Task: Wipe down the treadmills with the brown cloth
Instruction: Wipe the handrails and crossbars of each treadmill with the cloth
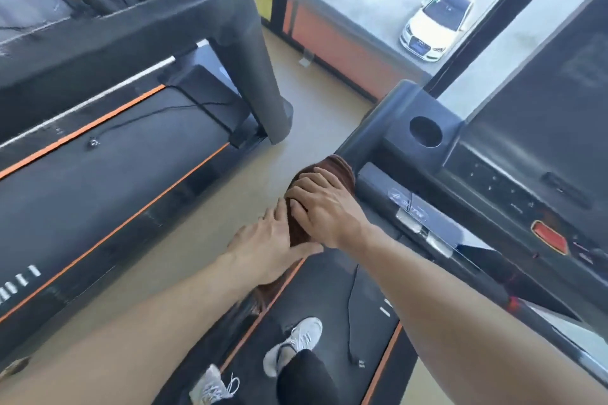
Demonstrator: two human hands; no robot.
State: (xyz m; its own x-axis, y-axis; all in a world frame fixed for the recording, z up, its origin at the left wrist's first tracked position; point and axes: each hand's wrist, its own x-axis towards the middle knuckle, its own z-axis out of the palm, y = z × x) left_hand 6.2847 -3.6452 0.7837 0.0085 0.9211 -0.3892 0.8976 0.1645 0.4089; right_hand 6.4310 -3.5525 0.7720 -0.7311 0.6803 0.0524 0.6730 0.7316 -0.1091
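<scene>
treadmills, two: near treadmill underfoot, second treadmill to the left, strip of tan floor between. brown cloth draped over near machine's left handrail. right hand curled over it, gripping; left hand beside, fingers straight, touching cloth. console right, white car beyond window.

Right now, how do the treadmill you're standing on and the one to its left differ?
The near treadmill carries the person's white shoes on its belt; the left treadmill carries no one. The near one's handrail is wrapped in the brown cloth, with the left hand and right hand on it; the left one is untouched. Both have dark belts edged with orange stripes and a loose safety cord.
</scene>
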